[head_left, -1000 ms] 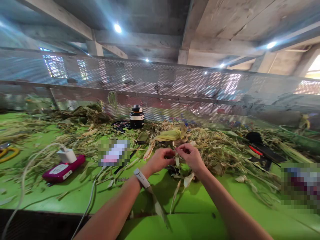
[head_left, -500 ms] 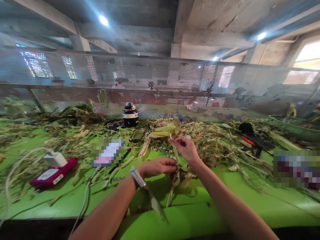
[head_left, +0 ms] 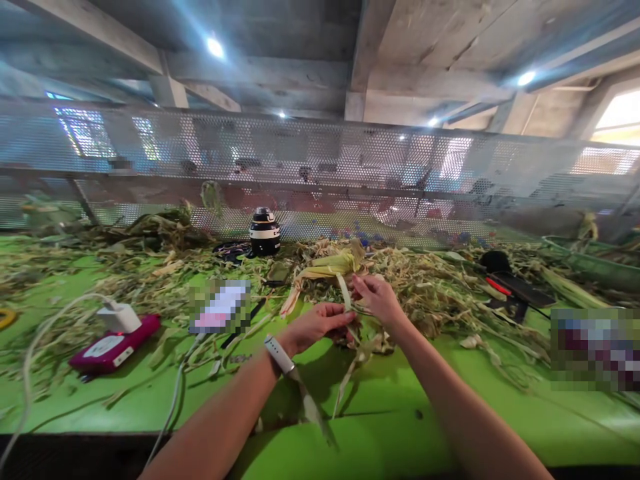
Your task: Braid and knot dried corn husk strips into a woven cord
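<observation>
From where I stand, the left hand, a white watch on its wrist, pinches a pale strip of husk between thumb and finger. The strip stands up over the green table, in front of a bundle of yellowish husks. The right hand is just beside it, fingers bent together — whether they grip anything, I cannot tell. More dry pieces dangle below the two hands. Off to the left sit a phone and a magenta box with a white plug; behind — near the mesh screen — a black bottle stands upright among scattered husks.
</observation>
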A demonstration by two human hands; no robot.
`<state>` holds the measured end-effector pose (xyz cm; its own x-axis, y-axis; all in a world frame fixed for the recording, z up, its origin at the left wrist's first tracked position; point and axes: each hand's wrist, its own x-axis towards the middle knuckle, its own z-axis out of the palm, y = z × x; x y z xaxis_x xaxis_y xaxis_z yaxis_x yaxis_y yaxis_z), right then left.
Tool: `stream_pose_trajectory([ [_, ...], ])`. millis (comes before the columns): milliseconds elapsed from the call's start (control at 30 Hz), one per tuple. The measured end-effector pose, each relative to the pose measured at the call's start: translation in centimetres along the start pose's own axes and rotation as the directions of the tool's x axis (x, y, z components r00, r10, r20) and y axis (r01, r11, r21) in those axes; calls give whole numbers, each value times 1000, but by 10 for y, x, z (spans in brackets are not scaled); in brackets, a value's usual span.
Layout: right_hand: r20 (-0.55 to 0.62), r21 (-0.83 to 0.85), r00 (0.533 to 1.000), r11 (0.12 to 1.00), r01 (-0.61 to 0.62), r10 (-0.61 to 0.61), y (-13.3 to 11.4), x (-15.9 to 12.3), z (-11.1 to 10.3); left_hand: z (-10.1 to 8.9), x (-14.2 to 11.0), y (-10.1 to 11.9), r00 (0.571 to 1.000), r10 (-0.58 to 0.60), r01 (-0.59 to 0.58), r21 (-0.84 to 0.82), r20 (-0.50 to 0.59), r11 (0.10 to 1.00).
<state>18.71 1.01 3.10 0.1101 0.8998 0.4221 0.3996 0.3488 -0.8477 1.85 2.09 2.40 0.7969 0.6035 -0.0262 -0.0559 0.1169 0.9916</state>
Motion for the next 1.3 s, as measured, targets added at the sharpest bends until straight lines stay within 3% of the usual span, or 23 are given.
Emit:
stream_pose_trajectory([
  [100, 196, -107, 980, 994, 8, 13, -9, -2, -12, -7, 4, 3, 985, 82, -98, -95, -154, 991],
  [200, 306, -157, 951, 983, 92, -40, -15, -4, -18, -11, 5, 6, 968, 125, -148, -93, -218, 985],
  [333, 267, -205, 941, 942, 266, -207, -13, -1, -16, -12, 6, 5, 965, 144, -156, -39, -220, 987],
  [467, 174, -357, 911, 838, 412, -374, -8, 2, -13, -12, 6, 4, 964, 173, -171, 28, -204, 985],
  [700, 38, -501, 894, 765, 404, -447, -5, 1, -16, -11, 6, 7, 964, 203, -192, 79, -173, 978],
  [867, -79, -581, 855, 720, 378, -513, -16, -6, -15, -15, 9, 4, 920, 244, -246, 34, -307, 969],
  [1033, 53, -650, 879, 652, 391, -474, -16, -13, -7, -16, 11, 3, 903, 248, -276, -32, -351, 961],
  [1200, 200, -556, 913, 725, 405, -357, -1, -12, 4, -18, 12, 4, 889, 265, -294, -22, -373, 956],
  [1300, 212, -505, 912, 760, 410, -352, 5, -9, 6, -22, 13, 3, 895, 252, -269, 6, -368, 963],
])
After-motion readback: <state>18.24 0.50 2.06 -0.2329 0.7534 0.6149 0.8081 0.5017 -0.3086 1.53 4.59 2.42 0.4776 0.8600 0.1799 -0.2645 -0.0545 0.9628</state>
